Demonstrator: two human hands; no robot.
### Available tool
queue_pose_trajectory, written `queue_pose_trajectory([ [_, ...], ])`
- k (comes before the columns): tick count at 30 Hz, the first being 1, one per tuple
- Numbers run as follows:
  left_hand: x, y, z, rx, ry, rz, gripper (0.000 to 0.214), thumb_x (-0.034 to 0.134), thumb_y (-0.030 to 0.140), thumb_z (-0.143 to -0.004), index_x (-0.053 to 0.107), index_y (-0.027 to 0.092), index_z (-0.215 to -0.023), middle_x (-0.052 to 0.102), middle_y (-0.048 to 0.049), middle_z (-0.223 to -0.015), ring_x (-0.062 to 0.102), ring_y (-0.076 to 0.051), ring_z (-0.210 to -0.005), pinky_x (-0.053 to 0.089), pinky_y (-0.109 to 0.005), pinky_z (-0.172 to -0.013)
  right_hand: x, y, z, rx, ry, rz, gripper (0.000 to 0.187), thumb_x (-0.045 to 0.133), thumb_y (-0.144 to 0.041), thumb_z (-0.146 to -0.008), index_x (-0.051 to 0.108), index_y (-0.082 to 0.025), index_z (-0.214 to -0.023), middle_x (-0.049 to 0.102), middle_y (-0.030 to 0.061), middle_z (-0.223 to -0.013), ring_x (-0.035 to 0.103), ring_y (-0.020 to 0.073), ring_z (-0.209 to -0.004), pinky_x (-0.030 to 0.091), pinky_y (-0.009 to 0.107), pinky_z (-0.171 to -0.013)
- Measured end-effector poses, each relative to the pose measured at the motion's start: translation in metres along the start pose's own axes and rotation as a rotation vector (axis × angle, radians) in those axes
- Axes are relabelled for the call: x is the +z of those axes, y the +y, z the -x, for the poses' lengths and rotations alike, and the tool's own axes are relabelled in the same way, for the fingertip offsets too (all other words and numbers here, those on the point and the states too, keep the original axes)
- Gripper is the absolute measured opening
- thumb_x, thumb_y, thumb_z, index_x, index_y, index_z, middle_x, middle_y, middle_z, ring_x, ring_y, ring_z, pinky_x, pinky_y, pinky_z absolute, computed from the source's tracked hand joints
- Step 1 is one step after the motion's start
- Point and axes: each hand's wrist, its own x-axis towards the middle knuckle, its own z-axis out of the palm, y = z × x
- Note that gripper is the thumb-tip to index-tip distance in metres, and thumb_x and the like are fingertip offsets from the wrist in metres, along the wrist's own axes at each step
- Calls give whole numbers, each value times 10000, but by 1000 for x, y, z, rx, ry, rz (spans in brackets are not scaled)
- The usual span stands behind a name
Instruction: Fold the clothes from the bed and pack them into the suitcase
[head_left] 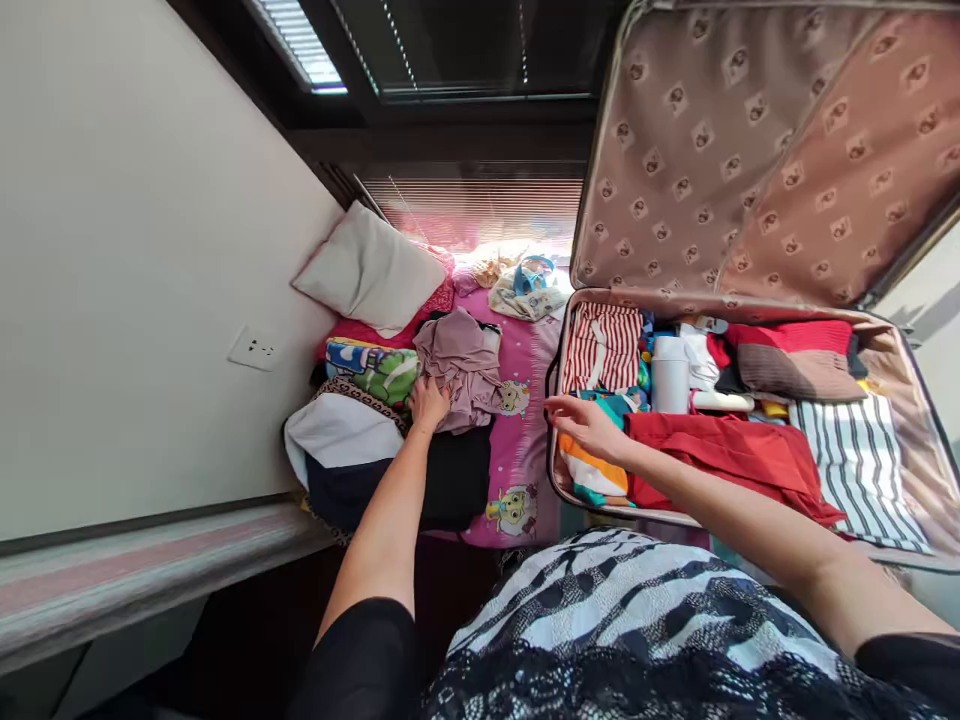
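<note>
My left hand (430, 403) rests against the left side of a crumpled dusty-pink garment (469, 360), its fingers reaching into the folds; they look extended rather than wrapped round the cloth. Black folded cloth (456, 475) lies below that garment, and a colourful green-and-blue folded cloth (382, 375) is just left of the hand. Over the left rim of an open suitcase (562, 490) hovers my right hand (589, 428), fingers apart and holding nothing. Beneath and beside it are an orange-and-white garment (596, 465) and red folded cloth (720, 455).
In the suitcase lie red-striped cloth (604, 345), a white bottle (670, 375) and black-and-white striped cloth (862, 455). Its lid (720, 160) stands raised behind. A pale pillow (371, 265), white-and-navy clothes (345, 435) and a blue-strapped item (532, 280) lie on the pink sheet (517, 450).
</note>
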Motion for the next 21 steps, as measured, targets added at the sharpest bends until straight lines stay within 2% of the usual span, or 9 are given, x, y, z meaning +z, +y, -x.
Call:
queue_pose_trajectory([
  [3, -13, 42, 46, 70, 162, 156, 391, 537, 177, -986, 657, 110, -1352, 555, -276, -1510, 507, -394, -1493, 404, -582, -1265, -58, 37, 69, 104, 191, 8, 300, 648, -347, -876, 771, -193, -1102, 799, 112, -1117, 760, 281, -1087, 596, 475, -1062],
  [6, -3, 101, 103, 319, 170, 222, 363, 546, 227, -1019, 657, 144, -1354, 602, -194, -1483, 536, -294, -1475, 416, -476, -1289, -107, 76, 129, 200, 383, 34, 330, 634, -378, -828, 771, -195, -1066, 807, 123, -1104, 772, 294, -1059, 596, 489, -1062],
  [7, 6, 123, 123, 453, 131, 242, 368, 555, 257, -1026, 657, 164, -1367, 606, -172, -1492, 542, -278, -1473, 424, -461, -1287, -119, 87, 145, 224, 433, 35, 343, 625, -389, -828, 771, -196, -1071, 808, 125, -1105, 776, 294, -1049, 601, 487, -1055],
  [9, 27, 164, 160, 702, -19, 250, 413, 592, 300, -1020, 647, 185, -1412, 592, -159, -1532, 547, -276, -1479, 427, -452, -1287, -139, 105, 171, 258, 516, 50, 355, 604, -396, -832, 774, -196, -1071, 812, 125, -1083, 784, 289, -1015, 614, 477, -1030],
  [10, 38, 182, 176, 753, -107, 219, 460, 627, 311, -1004, 633, 175, -1444, 566, -173, -1568, 532, -292, -1500, 420, -456, -1290, -147, 112, 182, 265, 547, 78, 356, 597, -393, -834, 778, -196, -1069, 814, 124, -1073, 785, 286, -1004, 617, 470, -1024],
  [12, 58, 210, 199, 676, -229, 93, 601, 703, 320, -961, 577, 141, -1522, 476, -224, -1651, 461, -354, -1565, 398, -496, -1299, -162, 123, 198, 266, 591, 180, 356, 584, -378, -839, 790, -196, -1064, 815, 122, -1054, 782, 285, -985, 620, 465, -1012],
  [15, 75, 227, 221, 455, -222, -128, 790, 747, 312, -933, 444, 123, -1638, 294, -277, -1755, 272, -454, -1653, 357, -603, -1292, -187, 135, 213, 212, 620, 388, 376, 553, -364, -880, 797, -195, -1110, 805, 134, -1120, 763, 293, -1026, 603, 470, -1027],
  [18, 80, 221, 237, 464, -197, -285, 825, 710, 307, -965, 360, 168, -1698, 176, -250, -1813, 170, -464, -1682, 332, -652, -1282, -216, 142, 216, 113, 601, 620, 389, 516, -329, -928, 778, -185, -1178, 768, 169, -1229, 713, 317, -1146, 563, 483, -1062],
  [21, 79, 215, 247, 492, -225, -386, 801, 687, 288, -975, 365, 162, -1697, 204, -248, -1809, 210, -468, -1669, 318, -675, -1278, -245, 145, 209, 108, 541, 827, 382, 546, -298, -921, 751, -177, -1221, 735, 199, -1257, 645, 342, -1220, 531, 482, -1042],
])
